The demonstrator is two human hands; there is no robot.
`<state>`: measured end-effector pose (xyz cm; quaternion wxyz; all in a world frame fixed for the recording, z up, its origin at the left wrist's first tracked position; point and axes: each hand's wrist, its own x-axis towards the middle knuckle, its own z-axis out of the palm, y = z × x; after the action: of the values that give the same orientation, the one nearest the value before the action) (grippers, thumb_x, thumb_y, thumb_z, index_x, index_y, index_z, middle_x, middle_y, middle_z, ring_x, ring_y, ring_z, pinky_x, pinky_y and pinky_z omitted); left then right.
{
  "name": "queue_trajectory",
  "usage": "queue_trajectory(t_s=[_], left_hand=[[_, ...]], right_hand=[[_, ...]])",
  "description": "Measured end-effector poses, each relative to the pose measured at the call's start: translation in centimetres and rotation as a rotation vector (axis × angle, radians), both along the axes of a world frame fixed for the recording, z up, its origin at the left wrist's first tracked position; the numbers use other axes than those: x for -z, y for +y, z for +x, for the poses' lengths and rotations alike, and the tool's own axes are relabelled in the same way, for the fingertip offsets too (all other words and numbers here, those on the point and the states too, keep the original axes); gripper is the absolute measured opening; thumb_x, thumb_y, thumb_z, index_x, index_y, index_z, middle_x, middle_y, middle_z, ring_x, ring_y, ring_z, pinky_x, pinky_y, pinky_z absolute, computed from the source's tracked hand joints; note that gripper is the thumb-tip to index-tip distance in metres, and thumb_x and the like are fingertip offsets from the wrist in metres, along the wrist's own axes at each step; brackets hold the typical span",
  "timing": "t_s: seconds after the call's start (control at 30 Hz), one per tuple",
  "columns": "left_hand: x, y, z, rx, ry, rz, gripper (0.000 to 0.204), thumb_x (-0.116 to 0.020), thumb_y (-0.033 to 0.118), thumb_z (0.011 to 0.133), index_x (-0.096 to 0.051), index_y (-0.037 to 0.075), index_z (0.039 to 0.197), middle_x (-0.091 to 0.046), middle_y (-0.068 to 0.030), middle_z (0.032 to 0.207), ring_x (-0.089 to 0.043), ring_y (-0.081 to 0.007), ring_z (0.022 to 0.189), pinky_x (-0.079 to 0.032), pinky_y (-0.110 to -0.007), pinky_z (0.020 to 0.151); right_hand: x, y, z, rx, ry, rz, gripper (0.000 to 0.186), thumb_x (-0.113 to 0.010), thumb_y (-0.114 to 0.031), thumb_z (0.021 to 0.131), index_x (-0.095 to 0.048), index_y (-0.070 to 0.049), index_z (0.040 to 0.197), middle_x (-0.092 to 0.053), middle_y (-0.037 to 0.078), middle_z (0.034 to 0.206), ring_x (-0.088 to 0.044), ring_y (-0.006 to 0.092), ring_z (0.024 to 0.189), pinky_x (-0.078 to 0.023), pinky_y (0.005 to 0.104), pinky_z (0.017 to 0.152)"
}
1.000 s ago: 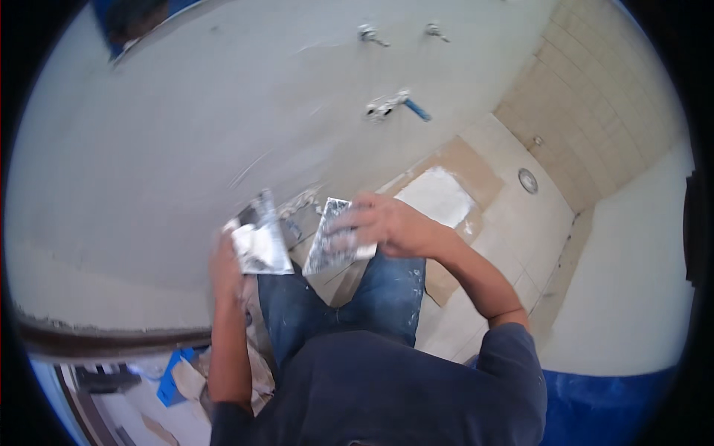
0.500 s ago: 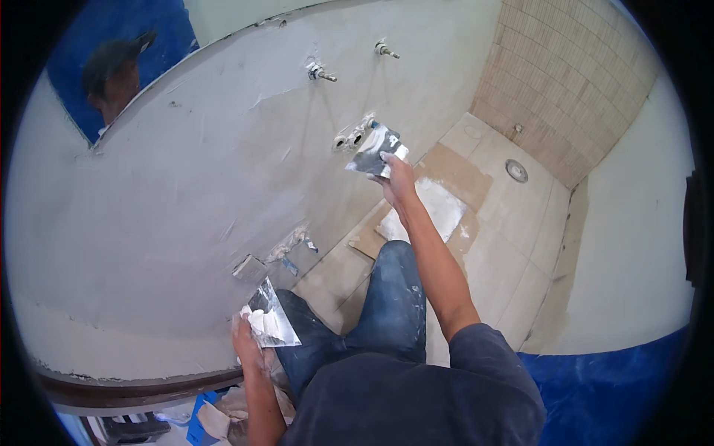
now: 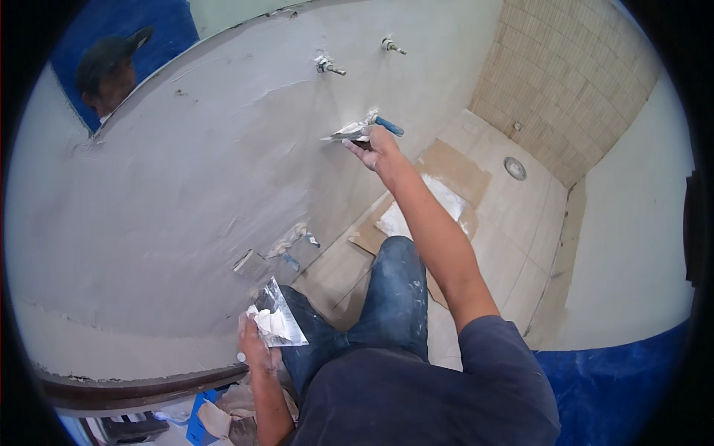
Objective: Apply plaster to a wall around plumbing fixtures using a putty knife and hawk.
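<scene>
My right hand (image 3: 374, 147) is closed around a wide metal scraper (image 3: 345, 136), seen almost edge-on with white plaster on it. Its blade lies at the grey plastered wall (image 3: 186, 178), over the spot with the pipe holes, which it mostly hides. Just beyond my fingers a blue stub (image 3: 389, 126) juts out beside a lump of plaster. Lower left, above my thigh, my left hand (image 3: 254, 343) grips a second metal scraper (image 3: 291, 327), its blade facing up with a white heap of plaster (image 3: 272, 321). Neither scraper's handle can be made out.
Two metal valve stems (image 3: 331, 68) (image 3: 393, 47) stick out of the wall. Lower down are a box-shaped recess (image 3: 251, 264) and blue-tipped pipe ends (image 3: 291, 262). Plaster-smeared cardboard (image 3: 454, 167) lies on the tiled floor, near a round drain (image 3: 515, 169). A mirror (image 3: 167, 26) reflects a capped person.
My right hand has moved up and left to the wall, and its scraper has turned from face-on to nearly edge-on. My left hand with the loaded scraper has shifted slightly right.
</scene>
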<state>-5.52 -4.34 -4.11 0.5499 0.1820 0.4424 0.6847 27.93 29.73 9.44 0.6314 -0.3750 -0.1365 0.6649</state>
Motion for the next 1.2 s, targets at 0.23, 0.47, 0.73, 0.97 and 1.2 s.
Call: queue_trajectory(t_s=[0.23,0.47,0.73,0.97,1.2], left_hand=[[-0.9,-0.6,0.3,-0.040,-0.026,-0.019,0.022,-0.048,0.015,0.106,-0.058,0.003,0.121,-0.068,-0.0098,0.112,-0.071,-0.0240,0.101,-0.059,-0.041,0.089],[-0.1,-1.1,-0.4,-0.021,0.008,0.005,0.024,-0.048,0.019,0.108,-0.057,0.005,0.125,-0.068,-0.0090,0.113,-0.070,-0.0231,0.101,-0.059,-0.040,0.089],[0.5,-1.2,-0.8,-0.018,-0.037,-0.001,0.027,-0.048,0.021,0.108,-0.056,0.003,0.127,-0.068,-0.0101,0.117,-0.069,-0.0238,0.105,-0.058,-0.041,0.091],[-0.2,-1.4,-0.1,-0.103,-0.064,-0.072,0.031,-0.048,0.014,0.104,-0.052,0.002,0.133,-0.065,-0.0107,0.118,-0.068,-0.0233,0.108,-0.057,-0.039,0.092],[0.9,-1.6,-0.8,-0.083,-0.046,-0.044,0.030,-0.047,0.014,0.104,-0.053,0.002,0.131,-0.065,-0.0107,0.117,-0.068,-0.0235,0.107,-0.057,-0.039,0.092]], right_hand=[[-2.0,5.0,1.8,-0.136,-0.143,-0.119,0.026,-0.041,-0.005,0.101,-0.049,0.005,0.124,-0.060,0.023,0.122,-0.066,0.0386,0.108,-0.069,0.0505,0.083],[-4.1,7.9,2.9,-0.116,-0.207,-0.025,0.025,-0.041,-0.004,0.102,-0.053,0.011,0.119,-0.060,0.026,0.118,-0.066,0.0396,0.105,-0.070,0.0427,0.082],[-0.2,3.4,4.1,-0.115,-0.281,0.022,0.023,-0.041,-0.002,0.100,-0.055,0.003,0.118,-0.064,0.020,0.114,-0.069,0.0333,0.102,-0.070,0.0410,0.079],[-1.2,5.6,2.5,-0.102,-0.308,0.006,0.024,-0.040,-0.002,0.099,-0.051,0.010,0.117,-0.062,0.025,0.113,-0.070,0.0380,0.096,-0.070,0.0403,0.072],[-5.4,7.6,1.2,-0.050,-0.441,0.005,0.026,-0.039,-0.001,0.097,-0.050,0.012,0.117,-0.060,0.025,0.113,-0.066,0.0406,0.097,-0.070,0.0432,0.075]])
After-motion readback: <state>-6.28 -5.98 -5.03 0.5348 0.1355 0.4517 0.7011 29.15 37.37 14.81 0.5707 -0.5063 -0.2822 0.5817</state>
